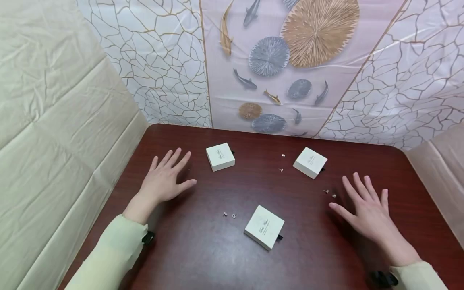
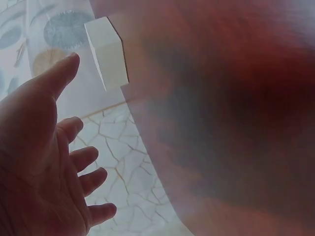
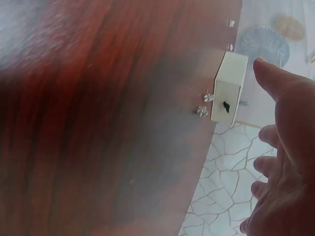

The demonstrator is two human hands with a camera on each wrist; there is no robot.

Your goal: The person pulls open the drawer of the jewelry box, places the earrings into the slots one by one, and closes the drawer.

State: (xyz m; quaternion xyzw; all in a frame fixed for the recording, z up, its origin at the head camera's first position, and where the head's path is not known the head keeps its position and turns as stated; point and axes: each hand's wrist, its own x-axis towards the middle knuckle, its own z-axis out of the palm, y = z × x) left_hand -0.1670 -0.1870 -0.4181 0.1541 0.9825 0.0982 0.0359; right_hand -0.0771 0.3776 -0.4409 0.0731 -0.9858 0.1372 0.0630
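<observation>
My left hand (image 1: pixel 162 180) is held over the left of the table with fingers spread, holding nothing. Just right of its fingertips sits a small white gift box (image 1: pixel 220 156) with dark script on the lid. My right hand (image 1: pixel 370 209), also spread and holding nothing, hovers at the right. Near its thumb lie two flower-shaped stud earrings (image 3: pixel 202 111), beside a second white box (image 1: pixel 310 162) with a black pull tab (image 3: pixel 226 106). A third white box (image 1: pixel 264 227) lies at the front middle, with a pair of small earrings (image 1: pixel 234 216) to its left.
Two more tiny earrings (image 1: pixel 280 170) lie between the back boxes. The dark red wooden table (image 1: pixel 203 257) meets a patterned cloth (image 1: pixel 174 60) at its back edge, and pale padded fabric (image 1: pixel 54 153) rises along the left side.
</observation>
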